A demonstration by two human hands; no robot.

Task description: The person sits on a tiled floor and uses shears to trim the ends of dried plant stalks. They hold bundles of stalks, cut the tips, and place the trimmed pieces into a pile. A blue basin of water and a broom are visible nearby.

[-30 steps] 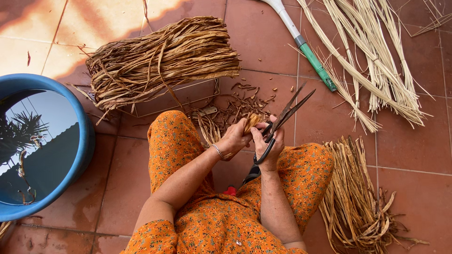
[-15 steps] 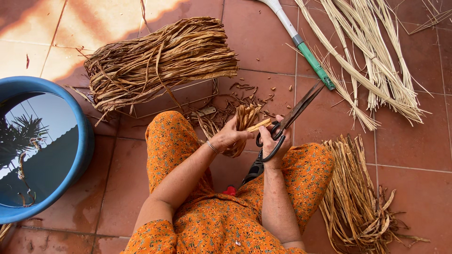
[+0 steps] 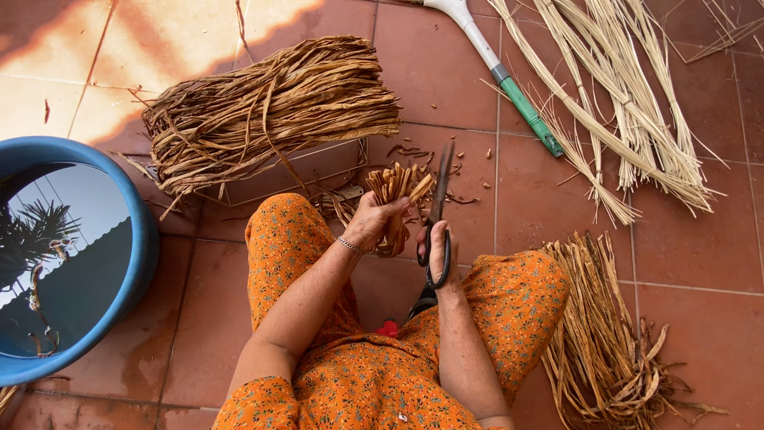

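A small bunch of dried strips point(image 3: 395, 191) is clenched in the left hand point(image 3: 372, 223), while black scissors point(image 3: 437, 231) are gripped by the right hand point(image 3: 437, 256).

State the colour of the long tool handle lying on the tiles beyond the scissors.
The handle is white at its far end and green at its near end, seen in the head view.

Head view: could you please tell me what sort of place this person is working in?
Probably an outdoor tiled patio used for fibre craft: sunlit red floor tiles, a blue tub of water mirroring sky and a plant, and dried strip bundles around.
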